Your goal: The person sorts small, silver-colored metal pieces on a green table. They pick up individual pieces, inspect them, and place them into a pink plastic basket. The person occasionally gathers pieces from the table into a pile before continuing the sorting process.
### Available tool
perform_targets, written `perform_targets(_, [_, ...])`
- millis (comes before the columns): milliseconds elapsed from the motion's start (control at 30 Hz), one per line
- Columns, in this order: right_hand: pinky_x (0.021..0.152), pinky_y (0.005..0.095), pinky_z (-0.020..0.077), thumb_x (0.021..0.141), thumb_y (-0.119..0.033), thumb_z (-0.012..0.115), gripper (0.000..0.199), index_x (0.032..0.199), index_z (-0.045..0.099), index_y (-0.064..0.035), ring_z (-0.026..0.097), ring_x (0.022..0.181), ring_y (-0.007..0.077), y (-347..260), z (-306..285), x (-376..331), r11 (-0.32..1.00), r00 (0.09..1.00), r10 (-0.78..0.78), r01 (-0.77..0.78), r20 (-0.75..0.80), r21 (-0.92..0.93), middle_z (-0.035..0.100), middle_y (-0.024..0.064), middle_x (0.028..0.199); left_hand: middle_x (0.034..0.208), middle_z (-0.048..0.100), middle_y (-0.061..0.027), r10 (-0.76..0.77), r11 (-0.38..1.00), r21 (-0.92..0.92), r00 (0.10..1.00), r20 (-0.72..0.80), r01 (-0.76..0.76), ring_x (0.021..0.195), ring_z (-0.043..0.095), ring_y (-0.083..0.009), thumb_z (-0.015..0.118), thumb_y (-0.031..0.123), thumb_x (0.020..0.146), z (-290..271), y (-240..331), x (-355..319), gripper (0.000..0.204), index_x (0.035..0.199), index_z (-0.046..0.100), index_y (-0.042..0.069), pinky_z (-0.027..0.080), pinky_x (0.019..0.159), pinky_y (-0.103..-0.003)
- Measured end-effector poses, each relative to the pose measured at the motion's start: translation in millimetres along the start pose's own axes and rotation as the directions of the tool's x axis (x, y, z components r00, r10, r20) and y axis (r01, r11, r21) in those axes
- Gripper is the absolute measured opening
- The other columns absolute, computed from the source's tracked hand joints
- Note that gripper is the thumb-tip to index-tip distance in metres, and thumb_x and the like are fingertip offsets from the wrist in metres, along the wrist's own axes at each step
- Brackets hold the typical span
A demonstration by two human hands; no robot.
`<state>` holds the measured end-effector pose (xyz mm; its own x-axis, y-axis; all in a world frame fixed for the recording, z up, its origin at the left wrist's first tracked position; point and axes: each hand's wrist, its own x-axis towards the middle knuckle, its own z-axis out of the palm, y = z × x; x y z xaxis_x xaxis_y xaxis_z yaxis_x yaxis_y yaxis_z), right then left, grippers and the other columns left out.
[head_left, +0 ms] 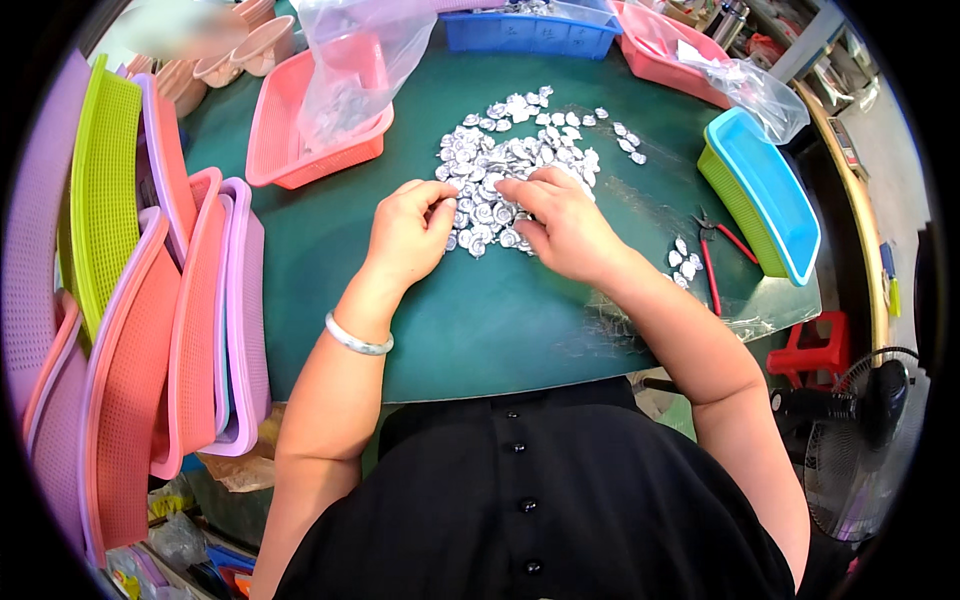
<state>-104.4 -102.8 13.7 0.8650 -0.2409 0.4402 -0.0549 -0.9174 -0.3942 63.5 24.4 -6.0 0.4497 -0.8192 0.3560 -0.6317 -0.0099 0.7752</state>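
Observation:
A heap of small silvery rose-shaped pieces (485, 215) lies on the green tabletop (450, 330) in front of me. My left hand (408, 228) is at the heap's left edge, its fingers curled in toward the thumb; whatever they may hold is hidden. My right hand (565, 222) reaches over the heap's right side, fingers apart and index fingertip touching the pieces. Several loose pieces trail off behind the heap and to its right. A smaller group of silvery pieces (684, 265) sits farther right, beside red-handled pliers (711, 262).
Stacked purple, green and coral plastic baskets (130, 400) crowd the left side. A coral basket (275, 130) with a clear bag (360, 70) stands at the back left. Behind are a blue bin (530, 35) and a pink basket (665, 65). A blue-and-green basket (768, 180) stands right, a fan (860, 450) below.

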Motion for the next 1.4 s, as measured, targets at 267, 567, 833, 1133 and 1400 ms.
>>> perform_targets(267, [0.071, 0.0351, 0.046, 0.07, 0.004, 0.059, 0.038, 0.107, 0.06, -0.0061, 0.055, 0.078, 0.0234, 4.3, 8.9, 10.5, 0.998, 0.999, -0.03, 0.031, -0.021, 0.049, 0.061, 0.0085, 0.081, 0.078, 0.06, -0.0053, -0.025, 0.999, -0.025, 0.998, 0.052, 0.026, 0.062, 0.053, -0.009, 0.058, 0.005, 0.08, 1.1, 7.9, -2.3, 0.014, 0.092, 0.066, 0.001, 0.043, 0.056, -0.024])
perform_targets(567, [0.063, 0.0252, 0.0493, 0.078, 0.005, 0.06, 0.038, 0.115, 0.05, 0.005, 0.06, 0.072, 0.0148, -2.2, -3.7, 8.3, 0.097, 0.808, 0.527, -0.365, 0.263, 0.926, 0.06, 0.008, 0.086, 0.08, 0.061, 0.0011, -0.257, 0.696, -0.556, 0.881, 0.397, 0.454, 0.065, 0.051, -0.0049, 0.057, 0.014, 0.087, 2.4, 19.9, -8.2, 0.017, 0.096, 0.065, 0.001, 0.042, 0.056, -0.02])
perform_targets(833, [0.066, 0.0272, 0.0512, 0.079, 0.005, 0.059, 0.038, 0.116, 0.048, 0.0054, 0.061, 0.075, 0.0159, -11.2, 2.1, 1.0, 0.035, 0.819, 0.508, -0.328, 0.266, 0.944, 0.059, 0.0089, 0.088, 0.071, 0.06, 0.0, -0.269, 0.549, -0.629, 0.829, 0.49, 0.55, 0.061, 0.051, -0.0058, 0.055, 0.015, 0.089, 2.1, 21.9, -10.2, 0.015, 0.088, 0.064, 0.003, 0.04, 0.055, -0.02])
perform_targets(1133, [0.075, 0.0267, 0.0504, 0.08, 0.008, 0.057, 0.037, 0.115, 0.051, 0.0025, 0.059, 0.083, 0.0138, -9.0, 7.2, -3.3, 0.129, 0.883, 0.428, -0.269, 0.191, 0.955, 0.06, 0.0092, 0.095, 0.073, 0.06, 0.0004, -0.249, 0.721, -0.592, 0.932, 0.262, 0.359, 0.063, 0.05, -0.0039, 0.059, 0.008, 0.085, 8.9, 21.1, -11.8, 0.008, 0.087, 0.064, 0.001, 0.039, 0.055, -0.018])
perform_targets(1400, [0.077, 0.0276, 0.051, 0.08, 0.009, 0.056, 0.039, 0.118, 0.048, 0.0026, 0.059, 0.085, 0.0141, -6.5, 12.0, -5.2, 0.139, 0.89, 0.423, -0.25, 0.171, 0.958, 0.06, 0.0098, 0.097, 0.074, 0.061, -0.0003, -0.28, 0.733, -0.555, 0.918, 0.282, 0.394, 0.065, 0.053, -0.0052, 0.058, 0.012, 0.087, 6.7, 20.2, -11.2, 0.016, 0.096, 0.064, 0.0, 0.041, 0.057, -0.018])
